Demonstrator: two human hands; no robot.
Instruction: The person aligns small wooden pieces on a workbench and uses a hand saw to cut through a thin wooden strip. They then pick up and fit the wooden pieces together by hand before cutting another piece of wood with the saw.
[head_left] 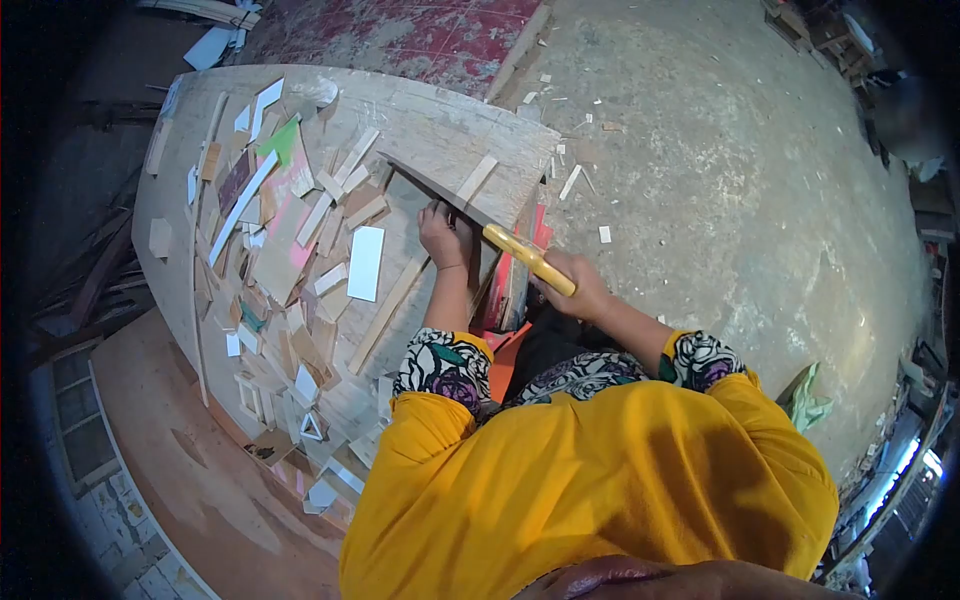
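Note:
My right hand point(580, 287) grips the yellow handle point(530, 260) of a hand saw. Its dark blade point(435, 190) runs up and left over a plywood workbench point(450, 112). My left hand point(443, 235) presses down on a long wooden strip point(385, 312) that lies slantwise on the bench, right beside the blade. The blade crosses the strip just above my left fingers. A short length of strip point(477, 178) shows beyond the blade. My yellow garment and patterned sleeves fill the lower part of the view.
Several wood and laminate offcuts litter the bench's left half, among them a white rectangle point(365, 263) and a green piece point(283, 140). A concrete floor point(720, 200) with chips lies to the right, a worn red board point(430, 35) beyond the bench, and a brown sheet point(190, 470) at lower left.

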